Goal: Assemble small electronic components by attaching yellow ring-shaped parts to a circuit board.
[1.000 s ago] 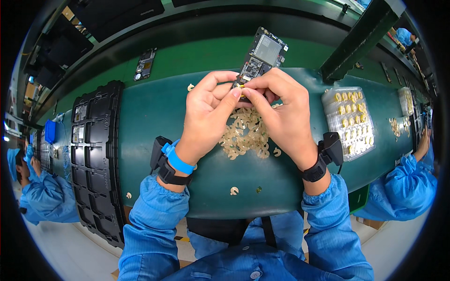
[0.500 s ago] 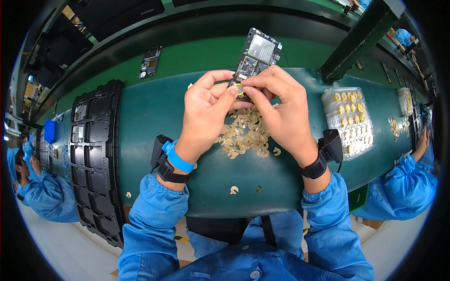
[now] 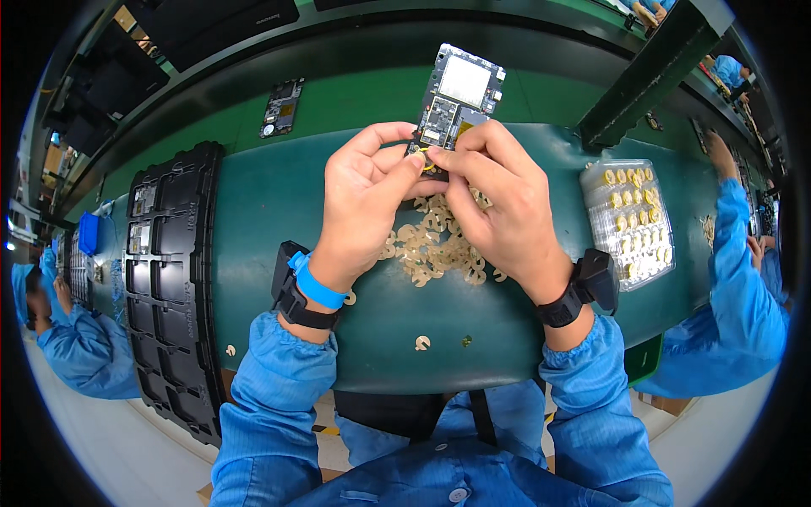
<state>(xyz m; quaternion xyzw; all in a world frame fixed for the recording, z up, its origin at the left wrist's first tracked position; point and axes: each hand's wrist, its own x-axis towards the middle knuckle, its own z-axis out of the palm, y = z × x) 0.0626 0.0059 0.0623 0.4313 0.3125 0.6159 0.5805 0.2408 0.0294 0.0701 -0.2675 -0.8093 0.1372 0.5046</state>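
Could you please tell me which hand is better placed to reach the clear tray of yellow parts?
Probably the right hand: it is nearer the clear tray, though busy at the circuit board. The left hand is farther off, holding the board.

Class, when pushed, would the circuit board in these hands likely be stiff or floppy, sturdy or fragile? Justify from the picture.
Probably stiff: the circuit board juts straight out past the left hand without visible sagging. Likely fragile: small components sit exposed on its face.
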